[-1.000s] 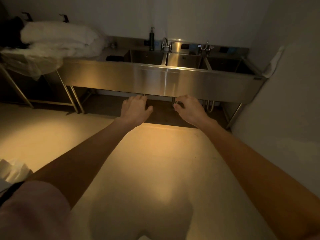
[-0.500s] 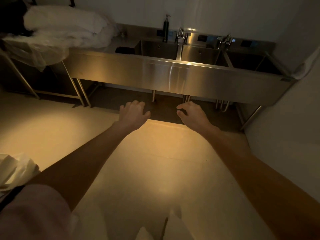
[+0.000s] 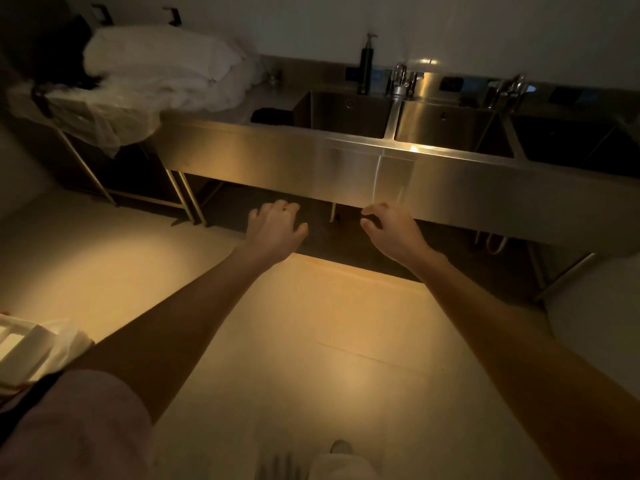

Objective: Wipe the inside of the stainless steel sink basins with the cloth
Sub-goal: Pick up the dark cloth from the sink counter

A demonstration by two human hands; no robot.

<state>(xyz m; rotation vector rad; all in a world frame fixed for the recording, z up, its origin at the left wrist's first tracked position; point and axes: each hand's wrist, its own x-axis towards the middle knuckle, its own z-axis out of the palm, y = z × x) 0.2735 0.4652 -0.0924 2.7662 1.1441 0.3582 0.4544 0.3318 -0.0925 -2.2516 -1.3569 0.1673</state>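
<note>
A long stainless steel sink unit (image 3: 346, 164) runs along the far wall with three basins: left (image 3: 346, 116), middle (image 3: 450, 129) and right (image 3: 571, 143). A dark cloth (image 3: 272, 116) lies on the drainboard just left of the left basin. My left hand (image 3: 275, 228) and my right hand (image 3: 391, 228) are stretched forward in the air below the unit's front panel, short of it. Both hold nothing, with loosely curled fingers. The room is dim.
A dark soap pump bottle (image 3: 365, 65) and two faucets (image 3: 401, 79) (image 3: 509, 88) stand behind the basins. White bedding (image 3: 162, 71) is piled on a cart at the left. White folded items (image 3: 31, 348) sit at the lower left. A wall closes the right side.
The view has come closer to the sink unit, which now looms larger. Both hands stay stretched forward and hold nothing.
</note>
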